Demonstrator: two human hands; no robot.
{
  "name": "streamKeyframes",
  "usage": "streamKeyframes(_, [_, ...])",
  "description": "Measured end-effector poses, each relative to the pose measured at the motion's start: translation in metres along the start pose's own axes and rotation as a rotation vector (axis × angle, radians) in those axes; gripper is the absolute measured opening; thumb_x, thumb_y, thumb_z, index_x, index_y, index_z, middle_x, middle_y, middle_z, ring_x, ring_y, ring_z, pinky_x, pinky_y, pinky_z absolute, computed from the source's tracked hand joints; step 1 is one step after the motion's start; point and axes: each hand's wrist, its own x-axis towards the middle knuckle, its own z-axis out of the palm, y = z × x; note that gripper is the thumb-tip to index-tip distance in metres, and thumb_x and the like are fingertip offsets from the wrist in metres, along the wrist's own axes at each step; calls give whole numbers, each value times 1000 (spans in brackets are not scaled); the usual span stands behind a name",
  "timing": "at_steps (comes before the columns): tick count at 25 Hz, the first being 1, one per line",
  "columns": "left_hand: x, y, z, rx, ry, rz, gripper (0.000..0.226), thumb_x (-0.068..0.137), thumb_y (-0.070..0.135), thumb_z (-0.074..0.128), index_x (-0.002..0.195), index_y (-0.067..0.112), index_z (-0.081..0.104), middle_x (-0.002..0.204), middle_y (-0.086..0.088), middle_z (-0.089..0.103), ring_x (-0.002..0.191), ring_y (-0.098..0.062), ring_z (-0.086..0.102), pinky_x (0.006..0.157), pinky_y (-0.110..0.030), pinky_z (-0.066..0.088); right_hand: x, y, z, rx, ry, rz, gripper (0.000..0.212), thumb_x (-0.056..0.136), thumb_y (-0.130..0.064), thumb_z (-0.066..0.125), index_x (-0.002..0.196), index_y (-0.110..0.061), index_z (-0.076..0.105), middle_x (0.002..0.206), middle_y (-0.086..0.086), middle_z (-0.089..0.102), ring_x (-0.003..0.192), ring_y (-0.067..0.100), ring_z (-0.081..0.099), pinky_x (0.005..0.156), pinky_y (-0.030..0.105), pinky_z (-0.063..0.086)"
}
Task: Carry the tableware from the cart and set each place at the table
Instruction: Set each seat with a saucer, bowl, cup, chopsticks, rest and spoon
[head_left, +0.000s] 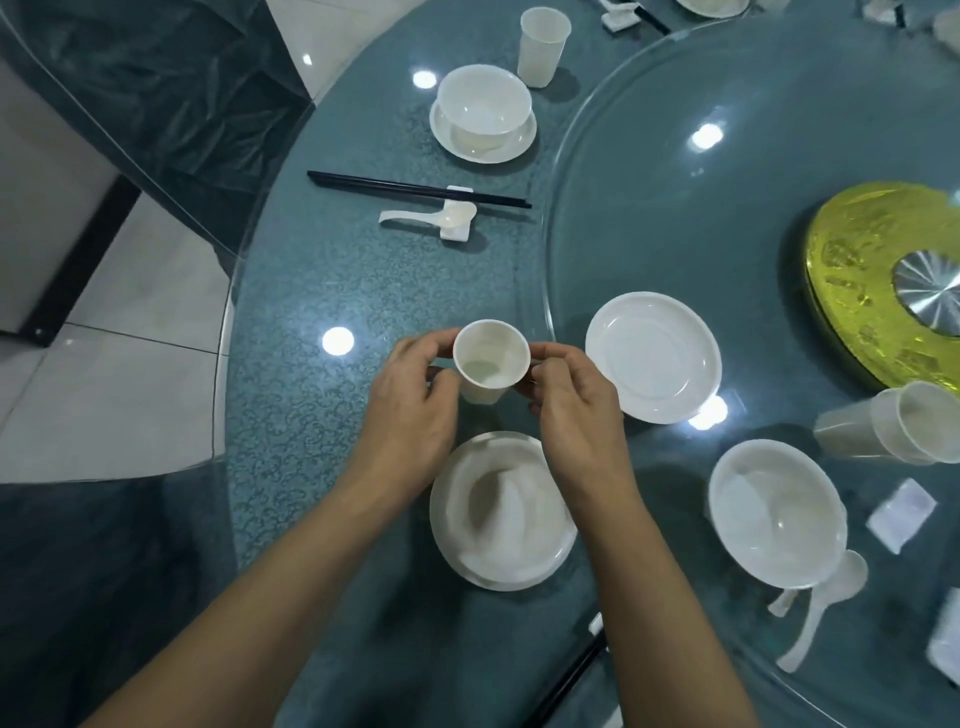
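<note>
A white cup (488, 361) stands upright on the teal table (311, 291), above a white plate (501, 512) that carries a bowl. My left hand (413, 400) grips the cup's left side, and my right hand (569, 410) pinches its right rim and wall. An empty white plate (653, 356) lies just right of the cup on the glass turntable (675, 218). A bowl (776, 512), a white spoon (826, 608) and a stack of cups lying on its side (893, 423) sit further right on that turntable.
A set place lies farther along the table: bowl on plate (483, 114), cup (543, 45), black chopsticks (415, 188) and spoon (431, 215) on a rest. A gold turntable hub (878, 270) is at right. More chopsticks (571, 675) lie near my right forearm.
</note>
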Motion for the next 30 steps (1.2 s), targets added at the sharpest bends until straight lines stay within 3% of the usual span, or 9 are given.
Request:
streamKeyframes(3, [1, -5, -2, 7, -14, 0, 44, 94, 4, 46, 128, 22, 65, 122, 6, 61, 113, -5, 58, 98, -25, 47, 0, 4, 5, -22, 2, 10, 31, 85, -34, 44, 102, -30, 70, 99, -11, 75, 100, 9, 70, 96, 43, 54])
streamKeyframes(7, [1, -9, -1, 5, -17, -12, 42, 95, 5, 48, 129, 24, 64, 123, 7, 62, 112, -1, 57, 93, -10, 42, 0, 6, 9, -22, 13, 32, 35, 81, -36, 44, 103, -30, 70, 100, -10, 75, 101, 11, 70, 97, 44, 54])
streamKeyframes(11, [2, -11, -3, -17, -23, -24, 41, 95, 7, 49, 130, 25, 62, 124, 10, 65, 114, -2, 58, 98, -22, 46, 0, 8, 13, -25, 18, 35, 35, 80, -36, 44, 101, -31, 72, 98, -11, 75, 101, 12, 69, 98, 44, 53])
streamKeyframes(16, [0, -9, -4, -28, -32, -40, 41, 97, 9, 49, 134, 27, 57, 129, 11, 62, 111, -3, 60, 97, -25, 48, 0, 12, 14, -4, 29, 29, 36, 77, -42, 47, 102, -33, 71, 100, -11, 75, 103, 12, 70, 100, 45, 53])
streamKeyframes(20, [-5, -3, -6, 1, -9, 22, 44, 97, 7, 49, 136, 26, 55, 132, 9, 56, 112, -3, 57, 94, -20, 48, -2, 11, 6, -4, 58, 20, 38, 82, -40, 46, 111, -31, 70, 100, -10, 73, 101, 10, 69, 100, 42, 53])
streamKeyframes(25, [-10, 14, -4, 106, 20, 161, 42, 92, 19, 46, 132, 26, 56, 128, 9, 54, 118, -15, 52, 100, -40, 47, -11, 8, -10, -11, 81, -13, 30, 98, -24, 47, 120, -26, 68, 109, -11, 70, 105, 7, 67, 103, 40, 50])
streamKeyframes(30, [-21, 37, 11, 200, -55, 272, 40, 91, 15, 46, 127, 25, 59, 121, 11, 56, 114, -14, 49, 96, -24, 37, -24, 12, -34, -6, 115, -18, 29, 100, -22, 48, 122, -26, 66, 110, -14, 69, 105, 3, 64, 99, 30, 50])
